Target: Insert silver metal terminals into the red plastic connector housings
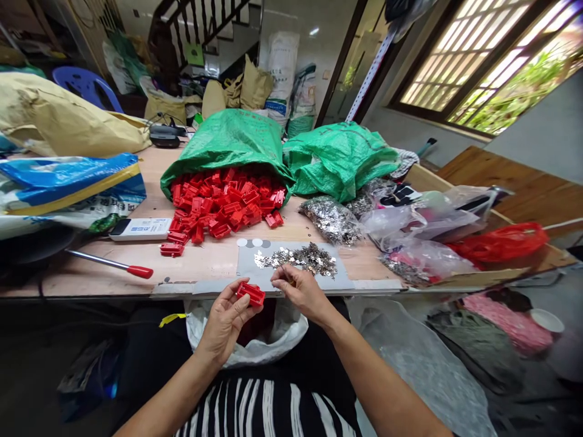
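My left hand (230, 315) holds a red plastic housing (250, 294), its hollow side facing up, over an open white sack (282, 341) in my lap. To its right, my right hand (298, 290) is pinched at the near edge of the table; whatever is between the fingertips is too small to make out. Just beyond that hand, a pile of small shiny metal pieces (314, 260) lies on a grey mat (246, 264). Many more red housings (223, 203) spill from the mouth of a green woven sack (228, 141) onto the tabletop.
A second green sack (339, 155) and a clear bag of metal pieces (331, 220) stand at the right, beside a wooden tray (494, 276) of plastic bags. On the left are a white box (142, 229), a red-tipped lever (113, 263) and a blue-white sack (77, 182).
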A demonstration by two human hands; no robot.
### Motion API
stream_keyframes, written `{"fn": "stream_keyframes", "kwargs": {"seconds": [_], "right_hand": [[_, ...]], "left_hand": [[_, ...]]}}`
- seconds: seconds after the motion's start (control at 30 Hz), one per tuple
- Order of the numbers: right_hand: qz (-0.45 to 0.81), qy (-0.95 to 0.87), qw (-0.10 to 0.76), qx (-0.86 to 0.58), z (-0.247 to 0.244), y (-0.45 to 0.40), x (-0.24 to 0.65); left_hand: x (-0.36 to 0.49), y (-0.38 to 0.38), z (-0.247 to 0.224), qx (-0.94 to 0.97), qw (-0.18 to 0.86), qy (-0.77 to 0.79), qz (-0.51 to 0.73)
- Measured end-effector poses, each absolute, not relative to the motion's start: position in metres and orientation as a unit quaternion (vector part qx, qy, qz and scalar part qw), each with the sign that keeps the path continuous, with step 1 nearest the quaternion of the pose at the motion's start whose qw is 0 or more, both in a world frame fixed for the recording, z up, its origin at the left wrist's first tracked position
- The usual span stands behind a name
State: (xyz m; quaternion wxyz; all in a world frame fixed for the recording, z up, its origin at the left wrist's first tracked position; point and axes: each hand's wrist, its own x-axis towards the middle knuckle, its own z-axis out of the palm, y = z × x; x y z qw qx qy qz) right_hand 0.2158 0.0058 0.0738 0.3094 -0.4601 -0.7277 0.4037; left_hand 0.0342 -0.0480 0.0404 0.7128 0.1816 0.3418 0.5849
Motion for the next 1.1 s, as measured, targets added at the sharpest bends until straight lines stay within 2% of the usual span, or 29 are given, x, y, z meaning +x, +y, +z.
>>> {"fn": "stream_keyframes", "kwargs": {"seconds": [0.07,0.27,0.63,1.1], "right_hand": [[0.439,-0.713,0.325,-0.44,0.077,-0.003,0.209],[0.382,-0.742,0.354,-0.421,0.073,-0.014,0.197],[0.36,-0.787,0.339,-0.369,0.064,-0.017,0.202],[0.356,-0.779,0.351,-0.377,0.059,-0.02,0.202]], "left_hand": [[0.035,-0.047,0.041,0.181,0.713,0.344,0.584],[0.035,-0.045,0.046,0.188,0.715,0.35,0.575],[0.035,-0.043,0.045,0.236,0.704,0.348,0.572],[0.037,-0.043,0.046,0.218,0.725,0.347,0.554]]}}
